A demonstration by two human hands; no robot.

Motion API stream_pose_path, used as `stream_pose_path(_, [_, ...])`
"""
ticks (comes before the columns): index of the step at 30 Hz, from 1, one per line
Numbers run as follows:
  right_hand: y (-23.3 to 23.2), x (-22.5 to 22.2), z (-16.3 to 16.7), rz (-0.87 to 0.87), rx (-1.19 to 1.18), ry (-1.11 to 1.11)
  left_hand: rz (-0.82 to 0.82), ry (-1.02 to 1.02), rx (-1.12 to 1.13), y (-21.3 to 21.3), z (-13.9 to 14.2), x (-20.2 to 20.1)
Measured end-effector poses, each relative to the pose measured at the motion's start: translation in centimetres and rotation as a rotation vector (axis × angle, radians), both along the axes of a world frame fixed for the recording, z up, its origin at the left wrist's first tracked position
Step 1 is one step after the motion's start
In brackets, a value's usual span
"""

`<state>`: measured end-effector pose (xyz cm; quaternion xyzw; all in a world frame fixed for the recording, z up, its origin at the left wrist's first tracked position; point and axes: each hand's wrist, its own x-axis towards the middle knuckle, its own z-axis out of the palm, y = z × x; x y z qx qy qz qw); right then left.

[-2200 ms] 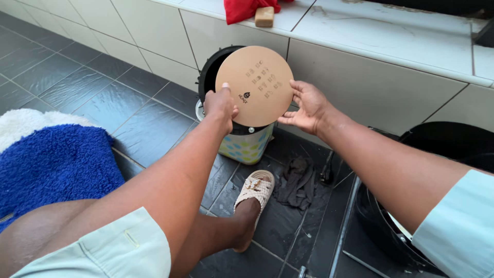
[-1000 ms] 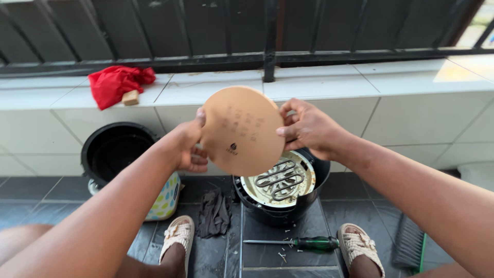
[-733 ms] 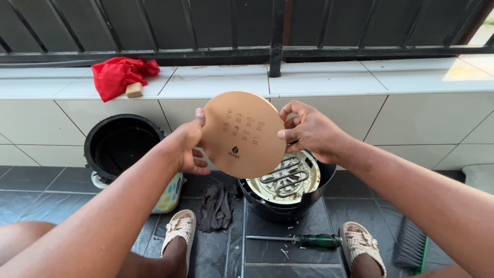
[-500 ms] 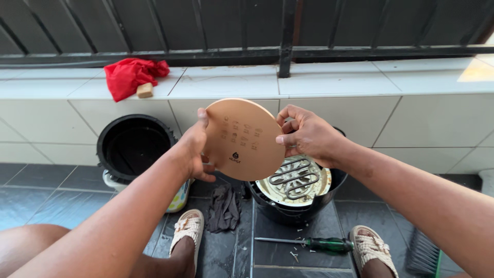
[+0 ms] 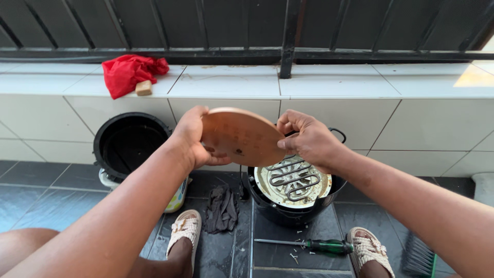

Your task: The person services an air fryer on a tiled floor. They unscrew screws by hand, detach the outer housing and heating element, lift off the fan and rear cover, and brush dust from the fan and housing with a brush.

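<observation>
Both hands hold a round tan disc (image 5: pixel 242 135) by its edges, tilted nearly flat. My left hand (image 5: pixel 191 136) grips its left rim and my right hand (image 5: pixel 304 139) pinches its right rim. Just below and to the right of the disc stands a black round appliance base (image 5: pixel 288 208) with a bare coiled heating element (image 5: pixel 293 177) on a stained metal plate.
A black pot-shaped housing (image 5: pixel 128 146) on a pale patterned body stands at the left by the tiled ledge (image 5: pixel 329 82). A red cloth (image 5: pixel 128 72) and small block lie on the ledge. A dark rag (image 5: pixel 222 206), green-handled screwdriver (image 5: pixel 314 245) and loose screws lie on the floor between my sandalled feet.
The disc moved from over the left black housing to above the coil base and tipped from facing me to nearly flat. The view shifted right and lower.
</observation>
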<state>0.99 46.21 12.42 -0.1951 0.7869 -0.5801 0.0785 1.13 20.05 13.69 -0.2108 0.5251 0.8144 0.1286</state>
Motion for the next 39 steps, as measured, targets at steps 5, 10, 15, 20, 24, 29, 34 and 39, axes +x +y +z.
stream_pose_path(5, [0.5,-0.6,-0.8,-0.097,0.042,0.078,0.143,-0.047,0.363,-0.8,-1.6,-1.6])
stream_pose_path(10, [0.9,-1.7,-0.4,-0.280,-0.185,-0.291,0.196,-0.030,0.289,-0.7,-1.4,-1.4])
stream_pose_path(15, [1.2,-2.6,-0.7,-0.251,-0.259,-0.565,0.192,-0.013,0.258,0.0,-0.8,-0.8])
stream_pose_path(20, [0.2,-2.6,-2.0,-0.206,-0.264,-0.501,0.235,0.010,0.282,-1.1,-1.2,-1.0])
stream_pose_path(24, [-1.2,-1.8,-1.9,-0.067,-0.266,-0.457,0.272,0.036,0.281,-3.0,-1.8,-1.1])
stream_pose_path(29, [-3.4,0.0,-1.1,-0.031,-0.154,-0.459,0.378,0.009,0.285,-5.6,-2.4,-0.3])
stream_pose_path(34, [-5.0,0.6,-0.6,-0.015,-0.088,-0.433,0.424,-0.008,0.158,-5.9,-2.3,0.7])
stream_pose_path(39, [-4.7,0.3,0.1,-0.020,-0.127,-0.403,0.423,0.069,0.138,-4.9,-1.0,1.2])
